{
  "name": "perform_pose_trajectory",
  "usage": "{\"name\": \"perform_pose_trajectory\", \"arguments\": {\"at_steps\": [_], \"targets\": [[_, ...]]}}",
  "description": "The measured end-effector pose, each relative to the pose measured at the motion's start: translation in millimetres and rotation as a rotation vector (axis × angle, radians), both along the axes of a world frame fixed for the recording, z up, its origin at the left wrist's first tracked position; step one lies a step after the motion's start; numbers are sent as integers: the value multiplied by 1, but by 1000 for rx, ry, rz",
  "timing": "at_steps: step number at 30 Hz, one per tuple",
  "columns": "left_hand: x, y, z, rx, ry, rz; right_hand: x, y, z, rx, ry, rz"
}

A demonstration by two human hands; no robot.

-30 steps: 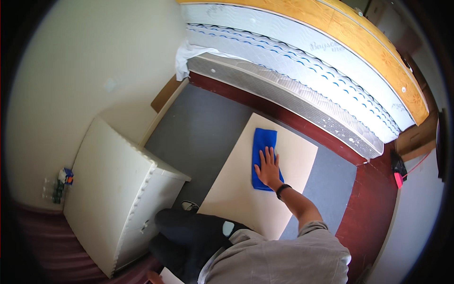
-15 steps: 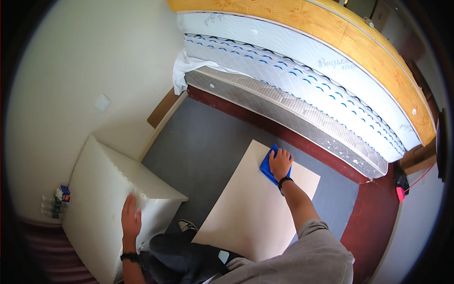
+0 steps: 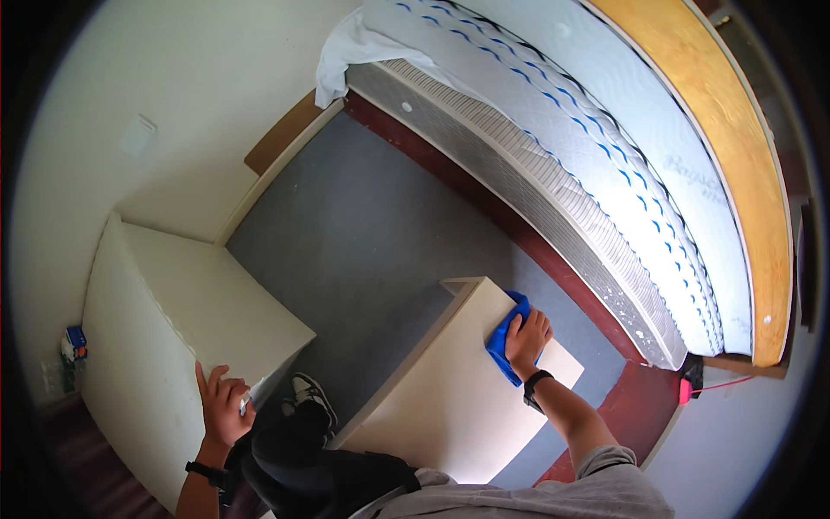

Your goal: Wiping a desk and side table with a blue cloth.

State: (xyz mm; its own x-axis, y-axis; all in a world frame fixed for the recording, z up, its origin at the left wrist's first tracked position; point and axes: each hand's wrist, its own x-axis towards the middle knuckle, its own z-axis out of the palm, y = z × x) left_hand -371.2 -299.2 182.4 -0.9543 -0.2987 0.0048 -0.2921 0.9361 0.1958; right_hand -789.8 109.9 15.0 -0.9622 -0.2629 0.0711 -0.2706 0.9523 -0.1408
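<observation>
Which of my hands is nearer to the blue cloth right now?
Right. Your right hand lies flat on the blue cloth, pressing it against the far end of the cream board. Your left hand is well away from it, resting on the corner of the white cabinet.

blue cloth (image 3: 504, 336), cream panel (image 3: 458, 406), grey carpet (image 3: 363, 233)

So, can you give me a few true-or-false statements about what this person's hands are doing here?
1. The right hand presses a blue cloth on the pale board. True.
2. The left hand holds the cloth. False: it rests on the corner of the white cabinet.
3. A mattress stands on its side behind the board. True.
4. The cloth lies on the grey floor. False: it lies on the board's far end.
5. Both wrists are bare. False: each wears a dark band.
</observation>
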Motion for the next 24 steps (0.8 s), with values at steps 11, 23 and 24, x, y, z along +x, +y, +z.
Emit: {"name": "perform_pose_trajectory", "arguments": {"at_steps": [11, 23, 24], "targets": [[1, 2, 0, -73, -71, 48, -1, -3, -1, 45, -56, 0], [5, 5, -7, -162, -132, 73, -2, -10, 14, -38, -106, -5], [7, 5, -12, -178, -130, 85, -3, -9, 15, -38, -93, 4]]}}
